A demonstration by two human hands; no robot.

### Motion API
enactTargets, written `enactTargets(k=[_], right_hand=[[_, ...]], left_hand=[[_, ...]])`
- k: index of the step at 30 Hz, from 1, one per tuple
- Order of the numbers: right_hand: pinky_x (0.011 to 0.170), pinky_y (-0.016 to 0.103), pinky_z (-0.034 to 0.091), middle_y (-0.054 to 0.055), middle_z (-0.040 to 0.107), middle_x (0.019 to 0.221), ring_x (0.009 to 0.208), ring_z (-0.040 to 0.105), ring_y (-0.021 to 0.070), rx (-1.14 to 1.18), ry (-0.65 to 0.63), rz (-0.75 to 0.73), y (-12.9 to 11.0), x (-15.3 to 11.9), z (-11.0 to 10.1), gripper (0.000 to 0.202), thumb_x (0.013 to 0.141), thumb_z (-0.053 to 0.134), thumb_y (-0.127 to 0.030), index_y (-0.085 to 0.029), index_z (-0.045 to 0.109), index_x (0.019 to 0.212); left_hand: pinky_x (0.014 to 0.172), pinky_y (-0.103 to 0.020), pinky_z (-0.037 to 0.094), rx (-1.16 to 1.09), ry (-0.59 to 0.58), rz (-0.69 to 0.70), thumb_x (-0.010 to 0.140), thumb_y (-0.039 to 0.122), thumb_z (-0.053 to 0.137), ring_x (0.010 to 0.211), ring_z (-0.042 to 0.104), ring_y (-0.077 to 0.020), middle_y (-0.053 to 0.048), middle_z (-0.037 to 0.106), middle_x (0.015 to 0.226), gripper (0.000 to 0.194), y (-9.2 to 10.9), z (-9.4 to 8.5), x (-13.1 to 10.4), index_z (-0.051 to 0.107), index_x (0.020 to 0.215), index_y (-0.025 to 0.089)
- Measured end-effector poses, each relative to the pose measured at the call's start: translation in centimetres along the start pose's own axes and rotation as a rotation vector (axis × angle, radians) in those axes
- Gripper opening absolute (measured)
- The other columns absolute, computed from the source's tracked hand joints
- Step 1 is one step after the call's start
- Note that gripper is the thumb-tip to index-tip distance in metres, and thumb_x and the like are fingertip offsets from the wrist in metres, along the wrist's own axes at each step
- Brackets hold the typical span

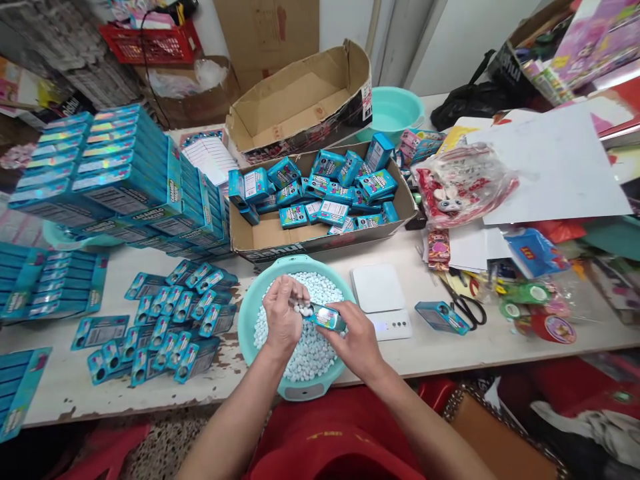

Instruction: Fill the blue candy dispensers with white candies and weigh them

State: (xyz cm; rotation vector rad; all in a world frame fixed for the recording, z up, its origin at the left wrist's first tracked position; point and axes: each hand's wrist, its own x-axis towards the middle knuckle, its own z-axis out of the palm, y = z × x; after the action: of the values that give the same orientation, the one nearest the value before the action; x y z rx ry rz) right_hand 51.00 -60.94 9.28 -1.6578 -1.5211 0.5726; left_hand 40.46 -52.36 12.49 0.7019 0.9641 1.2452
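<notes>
Left hand: we have the fingers (295, 288) curled in, nearly closed, around a few candies (301, 309) at the box's mouth.
Right hand: ours (357, 337) is closed around the box (327, 317), thumb and fingers on its sides, mouth turned toward the left hand.
Stack: the tall blue stack (125, 160) stands at far left, well apart from our hands; best to keep our elbow off it.
Loose boxes: the group (159, 333) lies on the table left of the bowl, many with round holes showing.
Bowl: its rim (246, 327) surrounds the loose candies, and our box is above them, so spills should drop back in.
Feeding: we would do well to let a few pieces through at a time, lest they jam the mouth.
Squeeze: we should hold the box firmly but lightly; thin card would probably crease.
Carton: it (255, 243) sits behind the bowl, holding more boxes.
Scale: it (379, 288) lies just right of the bowl; we should keep stray pieces off it.
</notes>
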Motion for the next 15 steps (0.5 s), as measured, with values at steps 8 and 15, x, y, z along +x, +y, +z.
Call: enactTargets(k=[8,15], right_hand=[[0.077,0.034,0.049,0.005,0.065,0.094,0.089,0.062,0.0219,0.173,0.084,0.143,1.2,-0.1,-1.2,0.027,0.075,0.069,-0.031,-0.024,0.060,0.100],[0.078,0.035,0.050,0.005,0.065,0.094,0.085,0.062,0.0210,0.193,0.340,0.362,7.8,-1.1,-4.8,0.032,0.072,0.070,-0.036,-0.021,0.062,0.100]], left_hand=[[0.038,-0.017,0.026,0.127,-0.021,-0.110,0.079,0.056,0.052,0.039,0.033,-0.0053,0.005,0.036,0.050,0.043,-0.8,-1.1,2.0,0.045,0.062,0.018],[0.099,-0.046,0.034,1.426,-0.231,0.114,0.077,0.037,0.057,0.120,0.045,-0.0307,-0.012,0.058,0.121,0.032,-4.9,-7.6,3.6,0.064,0.103,0.020]])
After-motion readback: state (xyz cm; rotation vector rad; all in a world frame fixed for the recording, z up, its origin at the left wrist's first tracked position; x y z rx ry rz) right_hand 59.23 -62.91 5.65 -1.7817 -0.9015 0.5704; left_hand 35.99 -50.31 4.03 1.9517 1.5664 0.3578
